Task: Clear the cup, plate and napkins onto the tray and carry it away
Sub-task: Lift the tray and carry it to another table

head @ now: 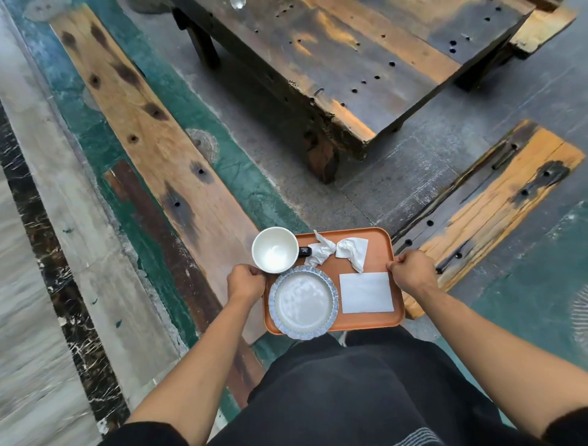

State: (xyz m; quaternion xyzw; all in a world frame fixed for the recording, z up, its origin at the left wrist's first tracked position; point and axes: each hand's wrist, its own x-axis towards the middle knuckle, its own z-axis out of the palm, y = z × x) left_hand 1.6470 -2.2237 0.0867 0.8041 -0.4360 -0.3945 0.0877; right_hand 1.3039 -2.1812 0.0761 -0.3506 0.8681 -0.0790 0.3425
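An orange tray [378, 242] is held in the air in front of my body. My left hand [245, 284] is closed on its left edge and my right hand [413, 270] on its right edge. On the tray stand an empty white cup [275, 250] with a dark handle at the far left and a white plate [303, 302] with a blue patterned rim at the near left. Two crumpled napkins [337, 251] lie at the far middle. A flat folded napkin [366, 293] lies at the near right.
A low dark wooden table [350, 63] stands ahead, with a small glass object [237, 3] at its far edge. Worn wooden planks lie left [152, 133] and right [496, 203] on a grey and green floor. A marble strip [31, 254] runs along the left.
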